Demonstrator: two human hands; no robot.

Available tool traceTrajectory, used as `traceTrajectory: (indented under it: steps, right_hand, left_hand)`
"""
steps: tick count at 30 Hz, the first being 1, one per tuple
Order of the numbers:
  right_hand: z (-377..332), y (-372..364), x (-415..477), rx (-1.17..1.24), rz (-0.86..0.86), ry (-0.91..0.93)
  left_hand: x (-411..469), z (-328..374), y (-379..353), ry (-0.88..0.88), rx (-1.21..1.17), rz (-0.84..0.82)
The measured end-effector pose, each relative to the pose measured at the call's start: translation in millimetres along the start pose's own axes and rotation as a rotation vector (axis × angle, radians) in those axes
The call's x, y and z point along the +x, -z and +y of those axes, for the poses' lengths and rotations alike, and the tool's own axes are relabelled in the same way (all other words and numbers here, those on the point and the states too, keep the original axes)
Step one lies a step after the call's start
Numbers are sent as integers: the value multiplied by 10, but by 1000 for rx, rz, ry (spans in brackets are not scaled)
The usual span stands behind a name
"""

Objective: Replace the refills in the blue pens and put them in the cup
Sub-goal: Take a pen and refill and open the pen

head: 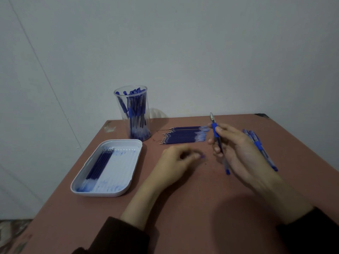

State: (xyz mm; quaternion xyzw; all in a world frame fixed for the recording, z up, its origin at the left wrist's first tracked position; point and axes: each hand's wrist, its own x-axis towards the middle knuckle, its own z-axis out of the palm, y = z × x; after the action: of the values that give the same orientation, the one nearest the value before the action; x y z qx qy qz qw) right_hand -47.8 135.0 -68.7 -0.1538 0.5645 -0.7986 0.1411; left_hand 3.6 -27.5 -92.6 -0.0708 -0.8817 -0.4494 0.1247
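Pen (214,128) is standing tip-up, gripped in your right hand (238,151); cup (132,114) is sitting toward upper left, nearer your left hand (174,162), which is pinching a small blue piece (202,156).

Dim, cool bluish light, low contrast. Light seems from above left: soft shadow of cup (132,114) on wall (201,52) to its right, broad dark patch on table (183,202) near forearms. Left hand (176,162) motion-blurred; right hand (236,149) and pen (214,129) it grips slightly soft. Edges bowed by wide angle.
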Motion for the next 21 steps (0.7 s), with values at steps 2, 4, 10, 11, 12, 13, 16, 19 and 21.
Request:
traceTrajectory:
  steps: [2, 4, 10, 11, 12, 13, 16, 19, 21]
  right_hand:
    - [20, -8, -4, -100, 56, 66]
    - [60, -12, -3, -259, 73, 152]
    - [184, -32, -20, -694, 35, 373]
    - [193, -33, -22, -747, 44, 401]
    - [193, -34, -24, -791, 56, 423]
    - [189, -31, -24, -825, 75, 438]
    - [169, -6, -35, -918, 127, 499]
    - [174, 12, -42, -1027, 129, 567]
    - [166, 1, -53, -1092, 123, 585]
  left_hand:
    - [24, 25, 15, 113, -345, 175]
    - [45, 55, 43, 229, -694, 277]
    - [59, 77, 121, 313, -1075, 342]
    - [55, 70, 118, 303, -1029, 348]
    - [48, 63, 112, 289, -967, 353]
    - [40, 57, 107, 270, -893, 358]
    - [11, 97, 117, 232, -768, 360]
    - [-21, 160, 130, 239, -762, 343]
    - [-28, 160, 140, 229, -715, 322]
